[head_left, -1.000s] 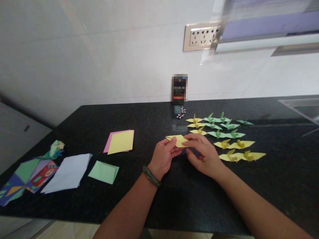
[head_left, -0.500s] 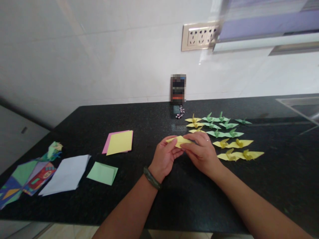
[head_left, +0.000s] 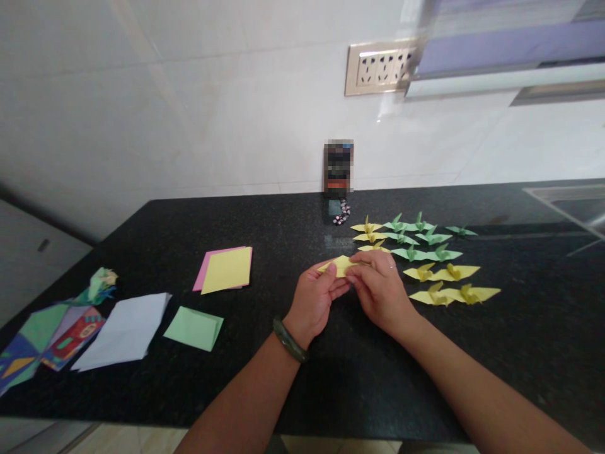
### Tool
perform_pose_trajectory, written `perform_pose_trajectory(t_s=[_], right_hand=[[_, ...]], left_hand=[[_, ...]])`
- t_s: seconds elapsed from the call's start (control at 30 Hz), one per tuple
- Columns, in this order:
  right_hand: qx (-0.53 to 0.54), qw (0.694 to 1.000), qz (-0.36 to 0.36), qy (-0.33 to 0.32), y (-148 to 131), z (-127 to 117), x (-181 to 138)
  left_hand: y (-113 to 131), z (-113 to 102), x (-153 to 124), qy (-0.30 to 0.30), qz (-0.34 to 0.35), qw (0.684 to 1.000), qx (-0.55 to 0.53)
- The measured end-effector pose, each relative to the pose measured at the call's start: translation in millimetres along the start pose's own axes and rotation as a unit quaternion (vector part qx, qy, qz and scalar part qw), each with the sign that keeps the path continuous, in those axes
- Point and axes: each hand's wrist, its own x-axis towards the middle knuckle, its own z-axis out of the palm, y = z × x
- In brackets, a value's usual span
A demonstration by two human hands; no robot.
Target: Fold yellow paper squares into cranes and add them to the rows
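A piece of folded yellow paper (head_left: 342, 265) is held between both hands above the dark counter. My left hand (head_left: 314, 295), with a dark green bangle (head_left: 289, 342) at its wrist, pinches the paper's left side under the thumb. On the other side, my right hand (head_left: 380, 291) grips the right end with thumb and fingers, hiding that end. Close by on the right lie several folded paper cranes, among them yellow ones (head_left: 454, 272) and green ones (head_left: 442, 253), set out in rows.
Yellow square sheets (head_left: 227, 270) lie over pink ones (head_left: 202, 277) on the left. Nearer me are a folded green sheet (head_left: 193, 328), white paper (head_left: 127, 331) and colourful printed paper (head_left: 45, 331). A phone-like object (head_left: 338, 167), blurred out, leans on the wall beside a beaded strap (head_left: 341, 214).
The right thumb and fingers have shifted slightly along the yellow paper's right end. Both hands still hold the paper in nearly the same spot.
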Motion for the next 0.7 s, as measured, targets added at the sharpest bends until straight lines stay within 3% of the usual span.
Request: perform_pose_trajectory(t_s=[0.27,0.7], right_hand=[[0.071,0.993,0.090,-0.005,-4.3,4.8,-1.7],[0.080,0.990,0.116,-0.001,-4.7,8.1,-3.4]], left_hand=[[-5.4,-1.8,1.1,0.008,0.020,0.999,0.046],[-6.8,-1.7,1.4,0.027,0.010,0.998,0.051]])
